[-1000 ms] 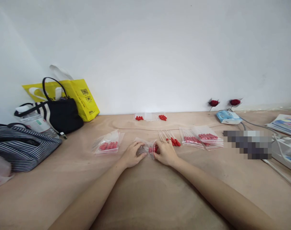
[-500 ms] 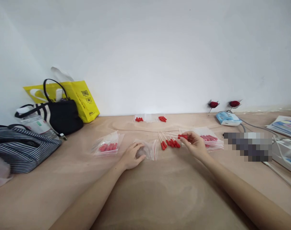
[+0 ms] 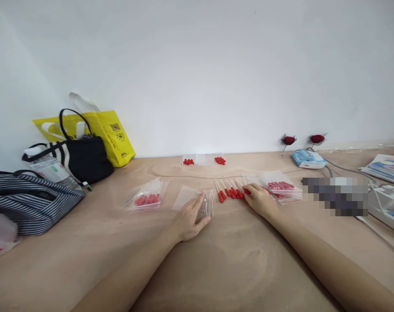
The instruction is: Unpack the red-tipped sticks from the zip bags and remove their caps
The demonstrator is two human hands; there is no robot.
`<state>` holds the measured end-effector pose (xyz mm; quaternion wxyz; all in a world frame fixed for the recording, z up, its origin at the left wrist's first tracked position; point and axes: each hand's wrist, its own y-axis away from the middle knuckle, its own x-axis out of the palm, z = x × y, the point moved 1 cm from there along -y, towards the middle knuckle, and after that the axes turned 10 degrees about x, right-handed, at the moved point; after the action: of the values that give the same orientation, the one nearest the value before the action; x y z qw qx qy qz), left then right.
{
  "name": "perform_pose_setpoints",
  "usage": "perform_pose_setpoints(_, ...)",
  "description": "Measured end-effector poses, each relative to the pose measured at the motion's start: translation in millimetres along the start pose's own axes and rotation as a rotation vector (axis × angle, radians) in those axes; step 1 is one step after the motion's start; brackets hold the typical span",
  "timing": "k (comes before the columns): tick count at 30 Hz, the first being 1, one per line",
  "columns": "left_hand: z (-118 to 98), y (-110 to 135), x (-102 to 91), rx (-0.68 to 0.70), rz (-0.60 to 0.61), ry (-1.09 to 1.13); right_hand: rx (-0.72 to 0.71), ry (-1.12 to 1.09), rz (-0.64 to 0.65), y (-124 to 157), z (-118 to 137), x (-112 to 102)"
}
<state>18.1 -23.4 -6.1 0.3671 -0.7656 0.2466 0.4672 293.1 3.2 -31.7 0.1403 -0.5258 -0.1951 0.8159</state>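
Note:
My left hand (image 3: pixel 191 219) lies on the wooden table (image 3: pixel 216 268) with its fingers stretched over a small clear zip bag (image 3: pixel 197 201) that looks empty. My right hand (image 3: pixel 258 199) rests at the right end of a loose row of red-tipped clear sticks (image 3: pixel 228 190), fingers curled with one red tip showing at the fingertips. A filled bag of red-tipped sticks (image 3: pixel 146 197) lies to the left of my left hand. More filled bags (image 3: pixel 279 186) lie just beyond my right hand.
Bags stand at the left: a striped one (image 3: pixel 31 201), a black one (image 3: pixel 83 158) and a yellow one (image 3: pixel 111 132). Two small groups of red caps (image 3: pixel 203 160) sit by the wall. A blue-white box (image 3: pixel 309 159), cables and booklets (image 3: pixel 387 167) fill the right side.
My right hand left the clear bag, lifted a red-tipped stick, and has come down at the row of sticks. My left hand slid right and opened flat on the bag.

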Motion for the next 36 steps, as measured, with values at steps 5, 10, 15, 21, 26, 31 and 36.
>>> perform_pose_setpoints(5, -2.1, -4.6, 3.2, 0.01, 0.195, -0.008, 0.054, -0.045, -0.013, -0.2, 2.3, -2.1)
perform_pose_setpoints(10, -0.5, -6.8, 2.2, 0.009, 0.15, -0.035, 0.204, -0.162, -0.082, -1.8, 5.5, -3.1)
perform_pose_setpoints(15, 4.4, -5.2, 4.4, 0.035, 0.026, -0.082, 0.3, -0.26, -0.028, -2.0, 7.2, -3.6)
perform_pose_setpoints(21, 14.2, -3.3, 4.5, -0.058, 0.0, -0.175, 0.271, -0.085, -0.042, 2.0, 6.9, -7.3)
perform_pose_setpoints(26, 31.9, 5.3, -29.8, -0.014, -0.301, -0.37, 0.209, 0.001, -0.126, 5.4, 9.2, -8.3)
perform_pose_setpoints(31, 78.1, 35.4, -83.5, -0.171, -0.622, -0.585, 0.183, -0.011, -0.122, 6.1, 12.1, -7.9)
perform_pose_setpoints(36, 127.6, 81.6, -104.5, -0.286, -0.458, -0.57, 0.162, -0.025, -0.126, 5.2, 11.0, -7.5)
